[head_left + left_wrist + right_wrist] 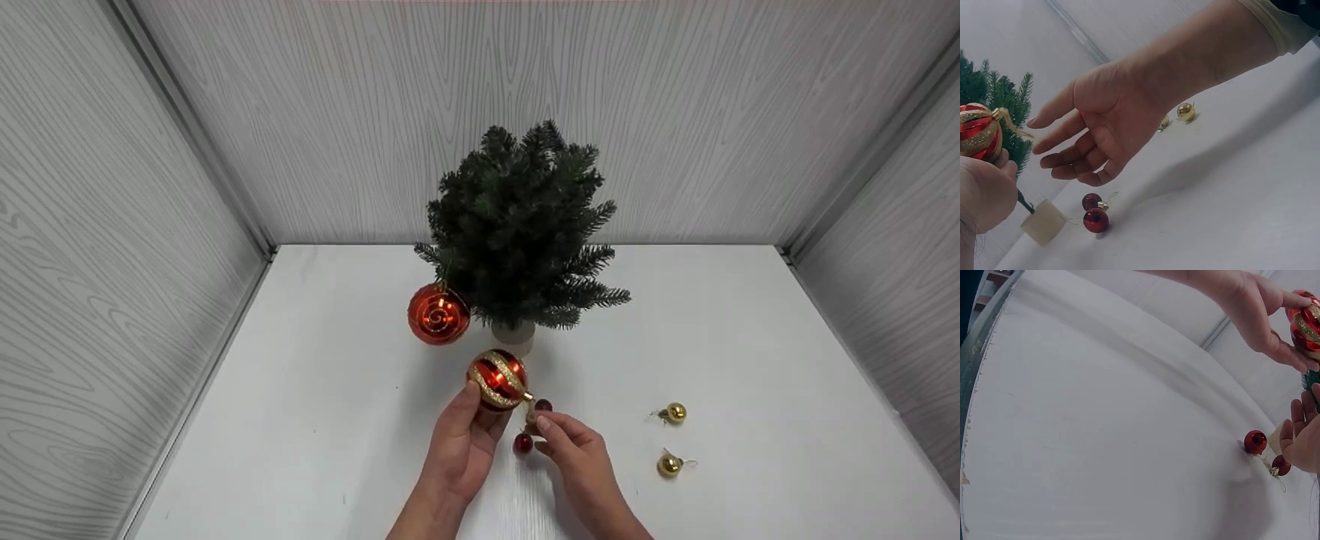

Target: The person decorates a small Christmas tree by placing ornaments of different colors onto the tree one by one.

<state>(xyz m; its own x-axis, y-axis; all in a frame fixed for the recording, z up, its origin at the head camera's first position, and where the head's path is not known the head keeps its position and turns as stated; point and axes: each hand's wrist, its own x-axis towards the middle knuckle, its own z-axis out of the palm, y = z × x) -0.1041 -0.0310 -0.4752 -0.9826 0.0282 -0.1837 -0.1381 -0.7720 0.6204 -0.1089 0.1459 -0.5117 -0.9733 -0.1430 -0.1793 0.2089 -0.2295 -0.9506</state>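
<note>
My left hand (463, 442) holds a red bauble with gold glitter stripes (498, 379), thumb and fingers round its side. A string loop (1012, 124) hangs from the bauble's gold cap. Beside that loop is my right hand (577, 454); in the left wrist view its thumb and fingertips stand apart around the loop's end, fingers loosely bent. Behind the hands stands a small green Christmas tree (517, 225) on a pale round base (517, 336). A red bauble with a gold spiral (439, 315) hangs at the tree's lower left.
Two small dark red baubles (1096, 220) lie on the white table (300, 420) near the tree base, partly below my hands. Two small gold baubles (676, 412) lie to the right. Pale wood-grain panels (375, 112) enclose the back and sides.
</note>
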